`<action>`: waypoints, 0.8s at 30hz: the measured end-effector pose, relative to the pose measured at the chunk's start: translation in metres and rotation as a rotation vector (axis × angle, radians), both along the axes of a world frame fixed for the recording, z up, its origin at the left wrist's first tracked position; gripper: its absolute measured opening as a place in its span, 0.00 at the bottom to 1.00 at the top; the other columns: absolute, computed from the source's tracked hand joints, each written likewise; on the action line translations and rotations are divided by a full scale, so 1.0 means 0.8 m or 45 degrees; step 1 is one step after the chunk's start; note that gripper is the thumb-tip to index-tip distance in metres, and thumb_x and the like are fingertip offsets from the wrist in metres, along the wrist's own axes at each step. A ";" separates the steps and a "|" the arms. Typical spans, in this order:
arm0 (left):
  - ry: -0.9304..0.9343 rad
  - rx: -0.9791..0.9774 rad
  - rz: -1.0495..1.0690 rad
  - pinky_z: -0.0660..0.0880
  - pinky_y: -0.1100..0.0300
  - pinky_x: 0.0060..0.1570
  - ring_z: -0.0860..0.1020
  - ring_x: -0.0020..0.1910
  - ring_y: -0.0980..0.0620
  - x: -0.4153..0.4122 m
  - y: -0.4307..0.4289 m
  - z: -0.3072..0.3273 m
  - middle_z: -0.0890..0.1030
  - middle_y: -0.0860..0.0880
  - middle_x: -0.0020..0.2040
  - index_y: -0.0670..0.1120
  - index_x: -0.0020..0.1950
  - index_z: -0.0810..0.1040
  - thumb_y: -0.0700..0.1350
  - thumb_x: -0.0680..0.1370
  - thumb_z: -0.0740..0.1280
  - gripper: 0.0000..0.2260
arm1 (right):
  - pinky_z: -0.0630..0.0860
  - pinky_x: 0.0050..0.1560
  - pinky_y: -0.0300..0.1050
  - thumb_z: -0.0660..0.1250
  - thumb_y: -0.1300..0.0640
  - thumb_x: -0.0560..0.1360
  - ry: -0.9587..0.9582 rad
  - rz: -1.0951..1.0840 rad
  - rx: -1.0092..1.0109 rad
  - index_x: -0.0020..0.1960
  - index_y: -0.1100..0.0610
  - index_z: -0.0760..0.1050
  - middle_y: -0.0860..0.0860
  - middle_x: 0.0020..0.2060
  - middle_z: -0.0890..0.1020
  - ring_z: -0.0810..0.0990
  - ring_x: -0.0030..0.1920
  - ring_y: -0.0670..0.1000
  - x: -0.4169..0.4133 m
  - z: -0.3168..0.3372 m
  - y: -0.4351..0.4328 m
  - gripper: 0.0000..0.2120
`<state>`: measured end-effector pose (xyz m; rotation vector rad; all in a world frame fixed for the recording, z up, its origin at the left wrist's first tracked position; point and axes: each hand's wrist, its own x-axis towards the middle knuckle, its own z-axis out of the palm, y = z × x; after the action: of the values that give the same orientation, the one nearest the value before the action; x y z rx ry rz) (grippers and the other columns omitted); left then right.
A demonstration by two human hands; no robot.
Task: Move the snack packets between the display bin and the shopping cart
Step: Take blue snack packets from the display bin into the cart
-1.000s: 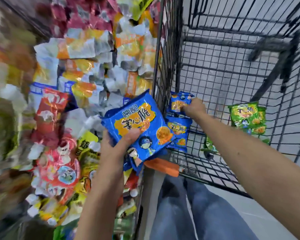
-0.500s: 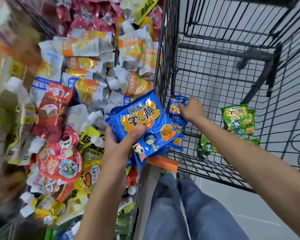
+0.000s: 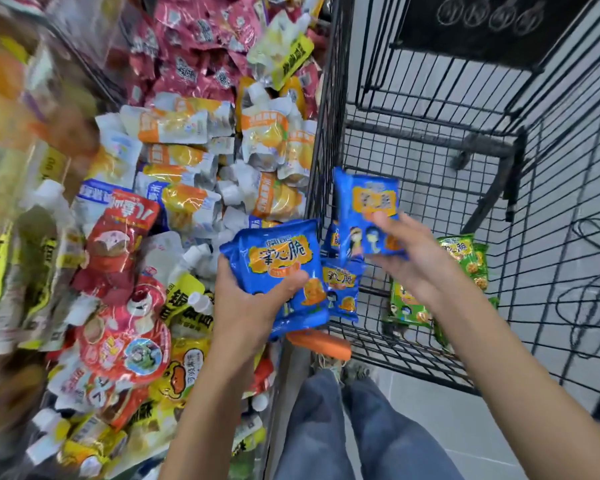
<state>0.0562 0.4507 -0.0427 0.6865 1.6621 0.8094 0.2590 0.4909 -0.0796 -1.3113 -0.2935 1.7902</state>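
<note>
Head view: The person's left hand (image 3: 248, 308) is gripping a small stack of blue packets (image 3: 278, 261), with the thumb lying across the front of the top one and the fingers curling underneath. The stack is hovering over the right edge of the display bin (image 3: 290, 386), just beside the wire wall of the shopping cart (image 3: 329, 116).

The right hand (image 3: 418, 263) is reaching inside the cart and pinching the lower part of a single blue packet (image 3: 369, 202), which is standing upright in the air above the cart's mesh floor. The hand and this packet are showing some blur, so the exact lie of the fingers is hard to read.

Two more loose blue packets (image 3: 342, 289) are leaning against the cart's left wall, below the lifted one. Green packets (image 3: 465, 258) are lying on the cart floor further right, partly behind the right forearm.

The bin is brimming with pouches: pink packets (image 3: 187, 46) at the far end, orange-and-white pouches (image 3: 187, 126) in the middle, a red pouch (image 3: 122, 244) and a yellow duck pouch (image 3: 184, 375) nearer the person. An orange grip (image 3: 319, 342) is sitting at the cart's near edge. The person's jeans (image 3: 361, 427) are showing below, over a grey tiled floor (image 3: 465, 431).
</note>
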 end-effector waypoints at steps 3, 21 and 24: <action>-0.033 -0.023 0.055 0.78 0.41 0.53 0.83 0.51 0.49 -0.002 0.004 0.002 0.83 0.52 0.53 0.51 0.61 0.73 0.58 0.52 0.80 0.40 | 0.78 0.36 0.39 0.66 0.58 0.75 -0.246 -0.184 -0.239 0.45 0.54 0.73 0.51 0.42 0.82 0.81 0.39 0.49 0.015 -0.071 0.030 0.01; -0.104 0.002 0.042 0.79 0.43 0.51 0.83 0.49 0.52 0.003 0.012 0.003 0.84 0.54 0.50 0.54 0.58 0.73 0.58 0.56 0.77 0.32 | 0.72 0.45 0.41 0.61 0.53 0.78 -1.194 0.123 0.025 0.57 0.59 0.75 0.50 0.46 0.80 0.79 0.47 0.50 -0.043 -0.099 0.025 0.12; -0.148 0.003 0.070 0.77 0.41 0.54 0.82 0.53 0.50 0.010 0.014 0.010 0.83 0.53 0.54 0.53 0.62 0.72 0.61 0.63 0.75 0.30 | 0.71 0.35 0.33 0.60 0.51 0.77 -0.620 0.132 0.309 0.45 0.49 0.78 0.43 0.34 0.81 0.76 0.33 0.40 -0.059 -0.016 0.000 0.09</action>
<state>0.0643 0.4616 -0.0346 0.5865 1.5808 0.8741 0.2116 0.4906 -0.0922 -1.5601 -0.8315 1.4391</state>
